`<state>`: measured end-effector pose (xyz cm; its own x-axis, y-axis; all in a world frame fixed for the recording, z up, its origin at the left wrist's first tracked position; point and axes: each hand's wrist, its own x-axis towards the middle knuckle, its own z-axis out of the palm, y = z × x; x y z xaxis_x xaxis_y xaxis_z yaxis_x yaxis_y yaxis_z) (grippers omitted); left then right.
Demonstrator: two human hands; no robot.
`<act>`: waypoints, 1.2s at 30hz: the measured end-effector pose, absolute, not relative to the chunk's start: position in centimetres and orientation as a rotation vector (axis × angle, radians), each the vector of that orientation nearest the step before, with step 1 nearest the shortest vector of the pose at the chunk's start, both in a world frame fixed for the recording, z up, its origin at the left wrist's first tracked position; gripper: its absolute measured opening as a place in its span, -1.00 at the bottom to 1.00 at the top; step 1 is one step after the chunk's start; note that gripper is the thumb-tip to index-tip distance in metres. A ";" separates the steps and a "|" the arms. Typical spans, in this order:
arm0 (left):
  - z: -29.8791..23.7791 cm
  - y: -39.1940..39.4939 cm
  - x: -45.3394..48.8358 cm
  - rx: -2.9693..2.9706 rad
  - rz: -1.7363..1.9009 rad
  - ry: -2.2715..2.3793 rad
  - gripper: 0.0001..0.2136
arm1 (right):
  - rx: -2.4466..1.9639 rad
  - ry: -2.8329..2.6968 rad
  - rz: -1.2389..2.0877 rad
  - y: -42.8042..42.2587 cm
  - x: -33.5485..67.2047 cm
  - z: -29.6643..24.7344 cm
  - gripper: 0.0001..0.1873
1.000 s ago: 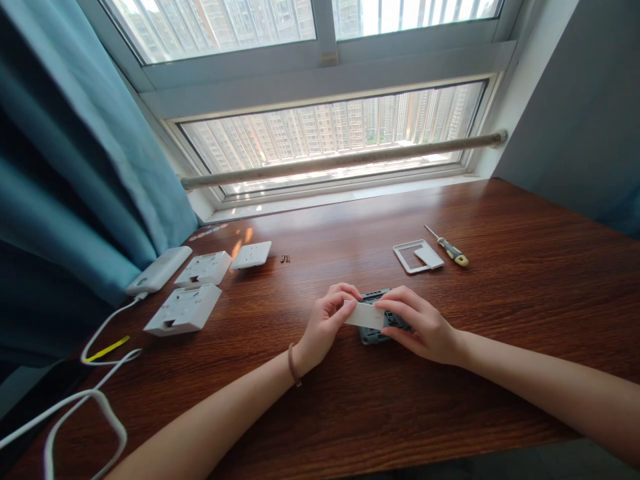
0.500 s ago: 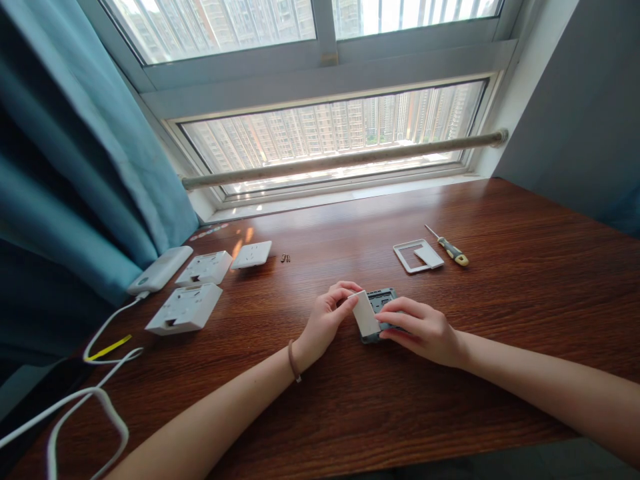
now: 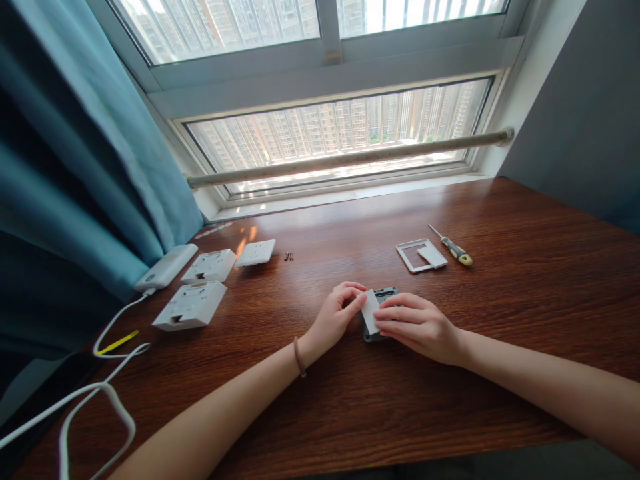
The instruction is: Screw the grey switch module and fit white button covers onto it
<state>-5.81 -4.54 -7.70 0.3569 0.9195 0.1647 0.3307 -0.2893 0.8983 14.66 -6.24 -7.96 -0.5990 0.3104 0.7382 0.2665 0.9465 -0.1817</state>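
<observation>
Swung upright a moment earlier, the white rocker plate (image 3: pixel 371 311) now lay on the grey switch base (image 3: pixel 384 295); my left hand (image 3: pixel 334 319) pinched its edge, my right hand (image 3: pixel 420 325) pressed flat-fingered on top, seating it.

A room in a high-rise flat, set up as a makeshift workbench. A wooden desk (image 3: pixel 500 320) sits under a wide window (image 3: pixel 340 133) facing tower blocks, with a teal curtain (image 3: pixel 75 167) on the left. Switch plates (image 3: pixel 193 303) and a screwdriver (image 3: pixel 453 247) lie on it.
</observation>
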 end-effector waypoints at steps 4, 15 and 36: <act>-8.1 -4.6 -5.7 1.873 0.929 1.118 -0.79 | -0.397 -2.243 0.042 -6.2 14.7 -8.3 -0.78; -8.3 -4.9 -5.4 1.960 0.935 1.142 -0.78 | -0.398 -2.273 -0.011 -6.3 14.7 -8.4 -0.80; -7.3 -4.1 -8.6 2.833 0.573 0.559 -0.52 | -0.402 -2.398 0.020 -5.9 15.3 -8.2 -0.72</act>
<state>-8.63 -4.12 -7.35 0.8535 0.4003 0.3336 0.3238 -0.9090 0.2625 15.29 -5.86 -8.21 -0.7100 0.2922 0.6407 0.2818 0.9517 -0.1219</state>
